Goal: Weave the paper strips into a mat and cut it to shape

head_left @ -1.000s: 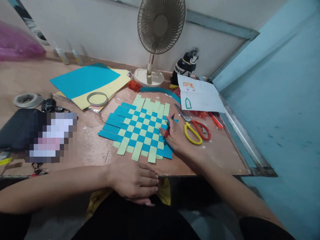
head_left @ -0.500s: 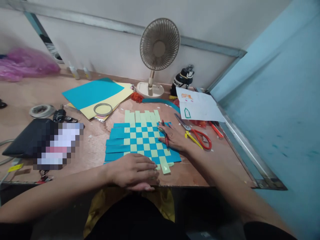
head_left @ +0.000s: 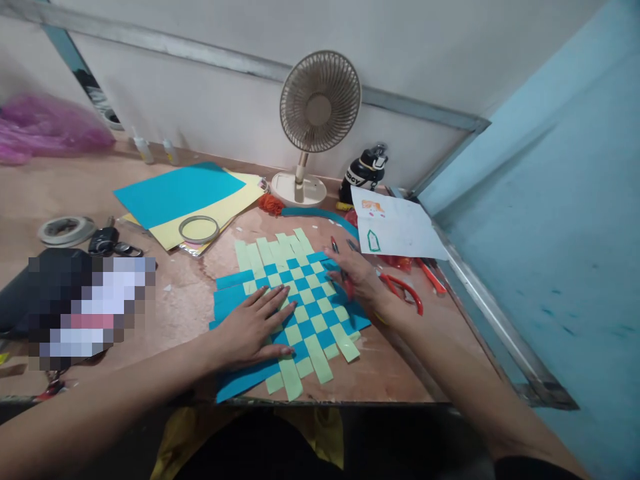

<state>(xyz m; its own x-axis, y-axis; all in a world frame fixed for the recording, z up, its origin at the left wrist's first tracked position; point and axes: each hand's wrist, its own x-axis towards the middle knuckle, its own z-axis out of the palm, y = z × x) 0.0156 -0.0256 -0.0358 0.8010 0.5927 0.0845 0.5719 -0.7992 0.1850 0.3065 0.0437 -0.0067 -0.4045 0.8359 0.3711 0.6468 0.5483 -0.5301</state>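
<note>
A woven paper mat (head_left: 303, 297) of blue and pale green strips lies at a slant on the table, its loose strip ends sticking out around the checkered middle. My left hand (head_left: 260, 327) rests flat on the left part of the mat, fingers spread. Over the mat's right edge is my right hand (head_left: 357, 273), with a red pen (head_left: 335, 244) held in its curled fingers. Just right of that hand, scissors with red handles (head_left: 407, 292) are partly covered by it.
Behind the mat stand a fan (head_left: 319, 110) and a black bottle (head_left: 363, 175). Blue and yellow sheets (head_left: 183, 190) lie at the back left, a tape ring (head_left: 199, 229) on them. A drawn-on white paper (head_left: 400, 223) lies right. Keys (head_left: 103, 240) and a dark pouch (head_left: 50, 280) lie left.
My left hand has moved from the near edge up onto the mat and spread its fingers. The mat has turned at a slant. My right hand has lifted a little with the pen.
</note>
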